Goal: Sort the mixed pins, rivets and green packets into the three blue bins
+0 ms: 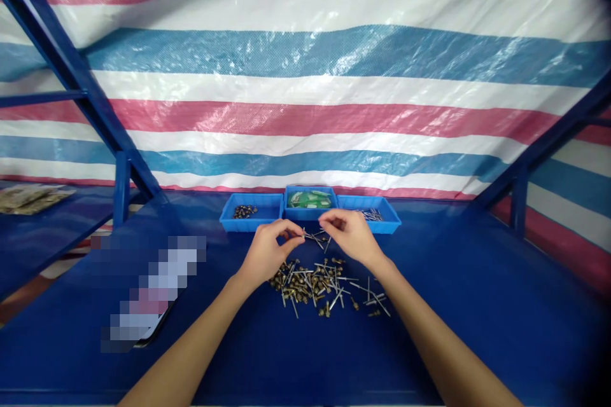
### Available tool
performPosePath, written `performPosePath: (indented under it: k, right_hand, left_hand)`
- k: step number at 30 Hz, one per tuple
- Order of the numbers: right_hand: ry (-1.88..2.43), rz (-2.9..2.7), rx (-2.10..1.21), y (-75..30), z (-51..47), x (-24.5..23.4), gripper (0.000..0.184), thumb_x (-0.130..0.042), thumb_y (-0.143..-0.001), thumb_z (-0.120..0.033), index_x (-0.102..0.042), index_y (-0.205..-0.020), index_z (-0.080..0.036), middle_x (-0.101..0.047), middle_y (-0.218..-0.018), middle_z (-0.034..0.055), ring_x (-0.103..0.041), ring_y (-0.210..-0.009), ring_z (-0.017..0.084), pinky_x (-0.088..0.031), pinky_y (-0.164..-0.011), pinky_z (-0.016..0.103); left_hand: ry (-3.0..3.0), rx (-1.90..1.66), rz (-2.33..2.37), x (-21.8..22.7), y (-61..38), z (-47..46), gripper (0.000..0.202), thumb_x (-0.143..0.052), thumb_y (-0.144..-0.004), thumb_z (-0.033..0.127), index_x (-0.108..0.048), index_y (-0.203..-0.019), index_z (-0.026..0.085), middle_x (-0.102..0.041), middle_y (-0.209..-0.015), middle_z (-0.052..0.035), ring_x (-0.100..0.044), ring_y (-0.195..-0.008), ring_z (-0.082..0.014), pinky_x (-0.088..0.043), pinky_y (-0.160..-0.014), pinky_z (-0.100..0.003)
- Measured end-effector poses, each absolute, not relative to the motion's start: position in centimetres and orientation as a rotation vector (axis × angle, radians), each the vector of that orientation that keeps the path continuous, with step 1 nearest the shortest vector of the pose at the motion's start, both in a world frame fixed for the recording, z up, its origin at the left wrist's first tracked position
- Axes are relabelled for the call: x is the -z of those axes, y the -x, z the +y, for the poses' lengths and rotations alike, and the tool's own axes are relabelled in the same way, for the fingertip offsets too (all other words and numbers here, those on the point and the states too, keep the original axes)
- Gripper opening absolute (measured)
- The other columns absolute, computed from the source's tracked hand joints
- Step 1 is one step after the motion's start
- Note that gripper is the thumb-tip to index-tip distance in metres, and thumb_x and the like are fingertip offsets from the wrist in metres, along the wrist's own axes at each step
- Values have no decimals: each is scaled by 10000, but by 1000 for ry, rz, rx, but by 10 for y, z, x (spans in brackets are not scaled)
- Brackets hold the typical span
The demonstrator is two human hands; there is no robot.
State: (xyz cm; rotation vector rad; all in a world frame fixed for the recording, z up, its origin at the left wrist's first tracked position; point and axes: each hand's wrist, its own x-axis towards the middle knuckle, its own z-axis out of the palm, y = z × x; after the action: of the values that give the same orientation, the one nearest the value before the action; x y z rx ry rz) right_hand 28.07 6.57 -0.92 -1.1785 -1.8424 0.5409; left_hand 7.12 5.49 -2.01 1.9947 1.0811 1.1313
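My left hand [272, 250] is closed in a pinch above the back of a loose pile. A thin bright bit shows at its fingertips, too small to name. Facing it, my right hand [351, 234] also has thumb and fingers pinched together; what they hold, if anything, is hidden. Several silver pin-like rivets [316, 240] lie between and just below the two hands. Nearer me spreads a mixed pile of brass-coloured screws [300, 286] and silver rivets [375, 297] on the blue tabletop [267, 362].
Three blue bins stand at the back: the left bin [252, 225] holds brass-coloured screws, the middle bin [310, 211] green packets, the right bin [382, 227] silver rivets. A blurred-out phone [155, 302] lies at left. Blue frame posts [121, 187] and a striped sheet [334, 121] enclose the table.
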Motion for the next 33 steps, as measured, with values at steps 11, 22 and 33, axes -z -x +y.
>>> performPosePath:
  k: [11,22,33]
  right_hand:
    - [1617,-2111,-345,-281,49,36,57,-657,-776,-265,-706,-779,-236,-681,-711,-2,-602,-642,156,-377,-580,251]
    - [1456,-2058,-382,-274,44,32,123,-582,-842,-188,-647,-738,-204,-669,-755,8,-597,-665,142,-379,-585,238]
    - [1091,-1816,-583,-270,37,20,88,-633,-839,-237,-699,-793,-201,-697,-753,13,-615,-656,145,-473,-638,250]
  left_hand:
    - [-2084,-1450,1196,18,-65,62,66,-637,-847,253,-670,-873,203,-701,-936,-54,-647,-858,-205,-511,-812,-358]
    - [-2425,-1279,1338,21,-68,58,158,-492,-902,211,-595,-1022,205,-623,-990,-73,-577,-969,-236,-453,-881,-389]
    - [-2115,-992,1154,23,-81,50,238,-481,-932,324,-623,-796,190,-647,-701,5,-586,-657,-147,-428,-621,-253]
